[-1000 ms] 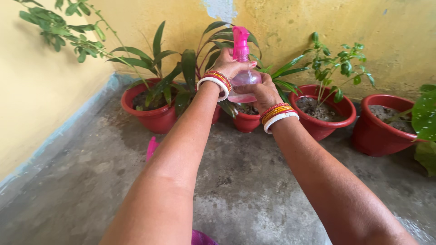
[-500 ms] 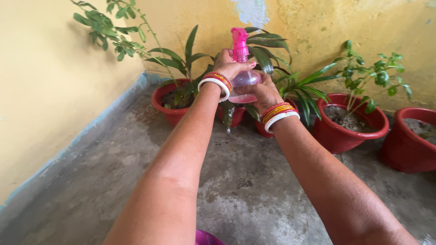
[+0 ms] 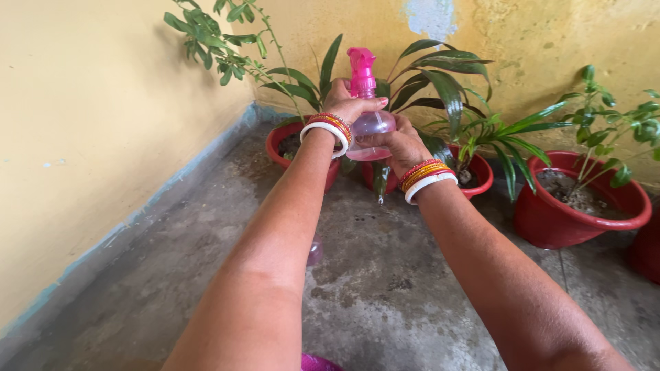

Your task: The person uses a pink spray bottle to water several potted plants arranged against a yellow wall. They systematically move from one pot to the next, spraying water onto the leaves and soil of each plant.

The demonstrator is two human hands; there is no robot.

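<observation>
I hold a spray bottle [image 3: 373,124] with a clear pinkish body and a bright pink trigger head out in front of me, upright. My left hand [image 3: 349,103] wraps its neck just under the pink head. My right hand [image 3: 399,143] cups the round body from below and the right. Both wrists carry red, gold and white bangles. Behind the bottle stand red pots with long-leaved green plants [image 3: 440,75].
A row of red plant pots lines the yellow wall: one at the corner [image 3: 285,141], a small one [image 3: 474,175], a large one [image 3: 577,209] at right. A leafy branch [image 3: 220,34] hangs over the corner. Grey concrete floor [image 3: 371,275] lies below, a pink object [image 3: 315,251] on it.
My view has swung to the left, so the pots slide rightward and more of the left wall shows. Both hands stay on the spray bottle in the same grip.
</observation>
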